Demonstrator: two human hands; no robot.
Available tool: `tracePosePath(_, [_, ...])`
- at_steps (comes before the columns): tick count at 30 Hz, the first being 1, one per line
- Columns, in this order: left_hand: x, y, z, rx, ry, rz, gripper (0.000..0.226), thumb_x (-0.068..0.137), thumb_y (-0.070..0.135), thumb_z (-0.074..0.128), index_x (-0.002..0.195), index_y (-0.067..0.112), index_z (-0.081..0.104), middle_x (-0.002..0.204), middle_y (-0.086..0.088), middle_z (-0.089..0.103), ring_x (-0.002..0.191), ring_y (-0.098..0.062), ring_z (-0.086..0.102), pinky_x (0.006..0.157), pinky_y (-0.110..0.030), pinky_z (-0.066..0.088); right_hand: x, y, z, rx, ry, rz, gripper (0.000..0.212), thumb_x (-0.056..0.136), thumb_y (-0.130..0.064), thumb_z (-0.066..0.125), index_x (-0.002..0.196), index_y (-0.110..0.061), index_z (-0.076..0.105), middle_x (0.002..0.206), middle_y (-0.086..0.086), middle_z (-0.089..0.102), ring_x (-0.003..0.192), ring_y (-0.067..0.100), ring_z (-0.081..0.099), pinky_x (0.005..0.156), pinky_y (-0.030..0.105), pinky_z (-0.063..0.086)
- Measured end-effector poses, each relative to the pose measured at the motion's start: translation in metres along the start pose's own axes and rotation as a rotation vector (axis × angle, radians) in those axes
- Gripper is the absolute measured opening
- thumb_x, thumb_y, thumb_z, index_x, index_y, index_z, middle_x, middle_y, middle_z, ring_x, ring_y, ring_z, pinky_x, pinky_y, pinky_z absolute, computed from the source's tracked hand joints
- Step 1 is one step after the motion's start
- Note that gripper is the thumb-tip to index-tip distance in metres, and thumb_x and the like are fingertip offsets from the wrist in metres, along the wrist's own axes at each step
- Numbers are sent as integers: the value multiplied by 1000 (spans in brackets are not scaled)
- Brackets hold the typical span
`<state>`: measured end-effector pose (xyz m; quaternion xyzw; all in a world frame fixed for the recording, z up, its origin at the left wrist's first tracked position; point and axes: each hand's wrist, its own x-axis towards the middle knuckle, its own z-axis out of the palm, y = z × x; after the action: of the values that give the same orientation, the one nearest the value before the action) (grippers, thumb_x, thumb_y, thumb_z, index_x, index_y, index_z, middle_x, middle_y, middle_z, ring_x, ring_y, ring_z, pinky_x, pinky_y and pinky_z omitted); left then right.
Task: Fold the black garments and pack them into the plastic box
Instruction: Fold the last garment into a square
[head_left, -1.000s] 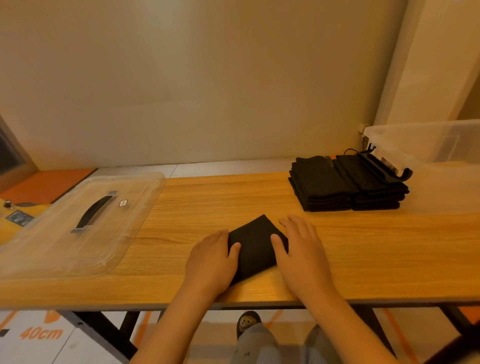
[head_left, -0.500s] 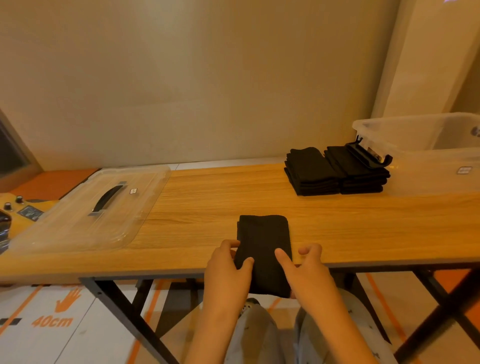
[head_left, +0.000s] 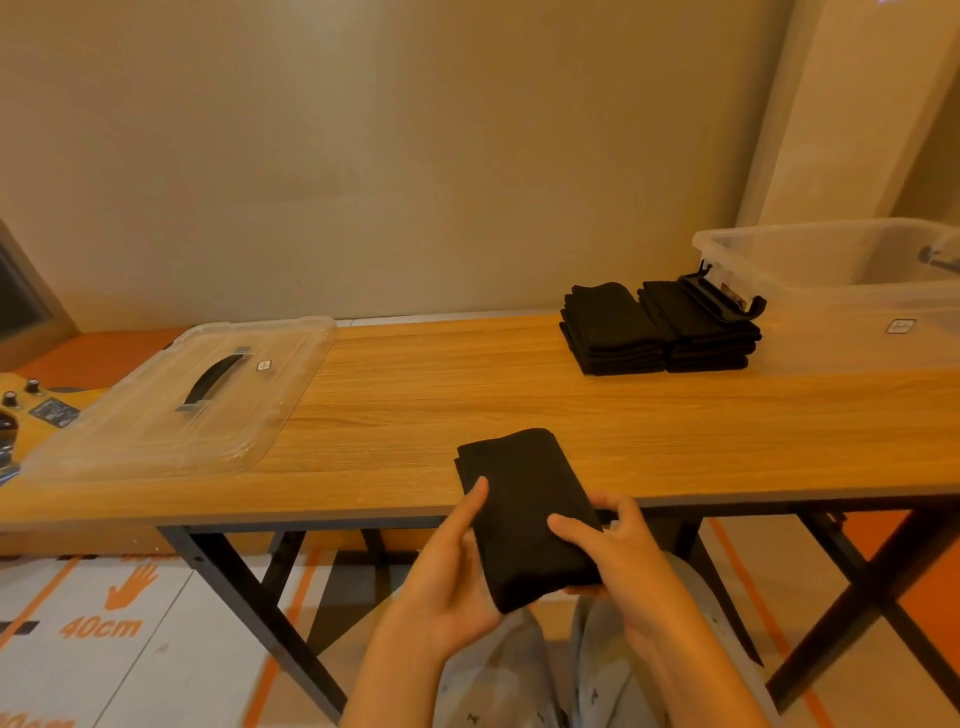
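Left hand (head_left: 447, 577) and right hand (head_left: 623, 556) both grip one folded black garment (head_left: 524, 499), one at each long side: thumbs on top, fingers curled beneath. Hands apart, separated by the garment's width. Its near end overhangs the front edge of the bench (head_left: 415, 395), held above the lap; its far end lies over the bench top, contact unclear. Far right of bench: two stacks of folded black garments (head_left: 654, 332) side by side, touching. Just right of them, the clear plastic box (head_left: 852, 312), open, black latch (head_left: 722, 296) hanging over the nearer stack. Left end: clear lid (head_left: 182, 410) with black handle, lying flat
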<state>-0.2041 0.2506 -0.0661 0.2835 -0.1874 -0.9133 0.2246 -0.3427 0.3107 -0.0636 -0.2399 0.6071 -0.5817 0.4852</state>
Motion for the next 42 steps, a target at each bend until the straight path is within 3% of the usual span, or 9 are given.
tracePosePath(7, [10, 9, 8, 27, 1, -60, 48, 88, 26, 60, 129, 1, 55, 125, -28, 59, 114, -45, 57, 90, -65, 43, -13, -12, -22, -10, -103, 0, 45, 81, -16, 74, 114, -26, 45, 101, 7, 66, 88, 25, 68, 58, 32, 56])
tracePosePath(17, [53, 54, 86, 365, 193, 146, 22, 91, 15, 61, 109, 4, 63, 100, -17, 72, 95, -31, 66, 84, -45, 52, 7, -57, -40, 140, -12, -157, 54, 80, -10, 74, 122, -27, 45, 109, 12, 65, 88, 27, 70, 65, 39, 60])
tracePosePath(22, [103, 93, 131, 592, 203, 230, 25, 93, 16, 59, 116, 7, 58, 106, -12, 66, 95, -26, 64, 76, -38, 53, 48, -90, -48, 213, 138, -228, 60, 80, -12, 75, 128, -27, 41, 118, 9, 58, 97, 25, 64, 55, 25, 57])
tracePosePath(25, [141, 121, 158, 675, 202, 271, 13, 94, 16, 58, 105, 9, 59, 102, -10, 65, 92, -25, 63, 71, -35, 52, 87, -116, -51, 242, 193, -282, 55, 84, -12, 71, 127, -27, 41, 116, 5, 55, 96, 21, 63, 52, 21, 55])
tracePosePath(30, [217, 166, 183, 714, 186, 321, 20, 95, 15, 56, 113, 7, 57, 106, -11, 65, 96, -25, 64, 79, -36, 54, 163, -159, -55, 245, 230, -316, 44, 89, -13, 65, 125, -26, 42, 106, -1, 51, 85, 11, 57, 52, 21, 56])
tracePosePath(33, [263, 185, 185, 746, 224, 310, 18, 95, 15, 56, 110, 7, 58, 101, -10, 66, 91, -23, 64, 74, -33, 54, 205, -167, -63, 101, 232, -278, 41, 91, -17, 63, 125, -26, 42, 120, 4, 51, 84, 13, 61, 59, 27, 59])
tracePosePath(36, [303, 187, 169, 868, 304, 282, 17, 93, 11, 57, 110, 8, 58, 105, -11, 66, 90, -24, 64, 80, -36, 54, 228, -152, -70, -287, 282, -188, 40, 93, -24, 60, 126, -29, 39, 135, 7, 49, 64, 14, 69, 63, 28, 59])
tracePosePath(39, [322, 183, 154, 872, 339, 268, 24, 90, 12, 62, 113, 15, 55, 112, -11, 65, 95, -23, 64, 79, -34, 55, 233, -137, -73, -510, 383, -173, 40, 94, -27, 58, 128, -31, 39, 134, 3, 51, 53, 4, 66, 53, 15, 50])
tracePosePath(42, [324, 186, 155, 895, 313, 285, 31, 92, 13, 61, 121, 17, 52, 111, -4, 64, 96, -17, 63, 75, -28, 55, 232, -141, -71, -537, 424, -166, 37, 93, -27, 58, 125, -32, 41, 126, -2, 54, 54, 5, 66, 50, 17, 51])
